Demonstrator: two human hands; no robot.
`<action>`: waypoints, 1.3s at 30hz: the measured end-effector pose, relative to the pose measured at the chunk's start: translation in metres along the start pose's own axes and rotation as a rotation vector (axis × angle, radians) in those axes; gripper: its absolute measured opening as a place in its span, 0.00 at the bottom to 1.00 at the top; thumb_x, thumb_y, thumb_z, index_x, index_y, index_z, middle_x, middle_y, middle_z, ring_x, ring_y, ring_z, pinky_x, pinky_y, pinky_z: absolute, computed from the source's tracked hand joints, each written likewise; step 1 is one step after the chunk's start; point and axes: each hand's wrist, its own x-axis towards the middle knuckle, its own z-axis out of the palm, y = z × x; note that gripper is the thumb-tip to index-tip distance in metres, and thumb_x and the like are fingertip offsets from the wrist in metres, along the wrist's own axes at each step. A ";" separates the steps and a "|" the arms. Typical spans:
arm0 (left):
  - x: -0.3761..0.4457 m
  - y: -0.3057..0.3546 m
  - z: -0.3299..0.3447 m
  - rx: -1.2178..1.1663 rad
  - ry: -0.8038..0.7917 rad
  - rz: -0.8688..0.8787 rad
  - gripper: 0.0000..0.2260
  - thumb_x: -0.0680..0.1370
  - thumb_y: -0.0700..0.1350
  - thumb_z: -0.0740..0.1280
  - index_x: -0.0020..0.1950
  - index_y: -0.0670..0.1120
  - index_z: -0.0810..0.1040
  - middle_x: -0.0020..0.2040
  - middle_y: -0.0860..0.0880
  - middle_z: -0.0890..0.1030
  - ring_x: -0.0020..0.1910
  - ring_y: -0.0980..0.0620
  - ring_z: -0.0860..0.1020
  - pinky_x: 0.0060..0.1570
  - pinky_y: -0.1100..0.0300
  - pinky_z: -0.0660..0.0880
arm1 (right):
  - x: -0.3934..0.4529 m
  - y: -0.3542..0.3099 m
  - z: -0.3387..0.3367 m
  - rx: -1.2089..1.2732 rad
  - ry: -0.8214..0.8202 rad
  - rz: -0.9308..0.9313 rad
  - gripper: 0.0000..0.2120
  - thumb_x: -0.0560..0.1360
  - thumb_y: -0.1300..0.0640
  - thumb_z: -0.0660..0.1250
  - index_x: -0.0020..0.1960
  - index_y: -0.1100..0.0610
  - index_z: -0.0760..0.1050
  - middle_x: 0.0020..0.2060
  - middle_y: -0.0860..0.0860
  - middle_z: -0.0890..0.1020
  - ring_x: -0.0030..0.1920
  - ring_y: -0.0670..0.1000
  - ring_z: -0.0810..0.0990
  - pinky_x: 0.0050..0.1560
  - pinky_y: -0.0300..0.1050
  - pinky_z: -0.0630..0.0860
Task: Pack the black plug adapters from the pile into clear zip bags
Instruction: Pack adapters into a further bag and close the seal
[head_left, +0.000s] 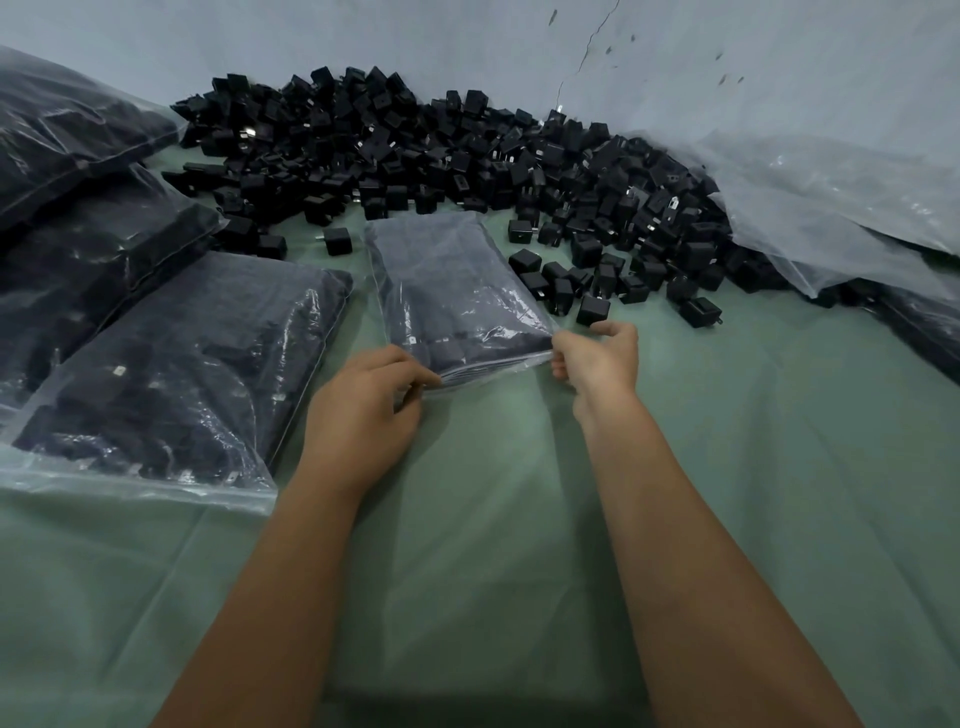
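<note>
Both hands are on the zip bag in the middle of the frame, working its near edge. The left hand pinches the lower left corner of the mouth between thumb and curled fingers; the right hand grips the lower right corner, its fingers folded under the edge. The bag lies flat on the green cloth and looks well filled with dark adapters, so this reads as the sealing step, though whether the strip is already pressed shut I cannot tell.

Behind it, across the upper middle of the frame, sits the pile of black adapters, still large, with strays scattered just beside the bag's right side. One loose adapter lies right next to the right hand's fingertips. Filled bags stack up on the left side of the frame, and a sheet of clear plastic drapes over the pile's right end.

The risks from here: the bag looks full close to the mouth, so an adapter lodged near the strip could stop it closing, or the seal could pop when the bag is lifted. Pulling the two corners unevenly may skew the strip so it mates only partway. A sweep of the right hand could also knock that stray adapter away
</note>
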 end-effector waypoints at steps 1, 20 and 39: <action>0.000 0.000 0.000 -0.002 0.004 0.000 0.10 0.74 0.36 0.69 0.49 0.50 0.86 0.47 0.55 0.81 0.51 0.51 0.78 0.45 0.53 0.76 | 0.000 -0.001 -0.001 -0.019 -0.014 0.003 0.18 0.70 0.66 0.66 0.56 0.55 0.65 0.35 0.55 0.78 0.26 0.50 0.74 0.37 0.47 0.78; 0.000 -0.004 0.004 -0.082 -0.006 -0.030 0.07 0.74 0.40 0.70 0.48 0.49 0.85 0.47 0.57 0.81 0.49 0.53 0.77 0.47 0.55 0.77 | -0.007 0.005 0.004 -0.052 0.006 -0.026 0.19 0.73 0.67 0.62 0.58 0.51 0.63 0.32 0.53 0.80 0.22 0.47 0.77 0.39 0.46 0.81; -0.002 -0.006 0.000 -0.156 0.068 -0.172 0.10 0.72 0.33 0.70 0.48 0.46 0.80 0.41 0.52 0.79 0.43 0.50 0.76 0.47 0.51 0.77 | -0.056 0.028 0.015 -0.785 0.011 -1.241 0.16 0.66 0.59 0.70 0.54 0.54 0.79 0.57 0.56 0.76 0.57 0.57 0.73 0.58 0.53 0.69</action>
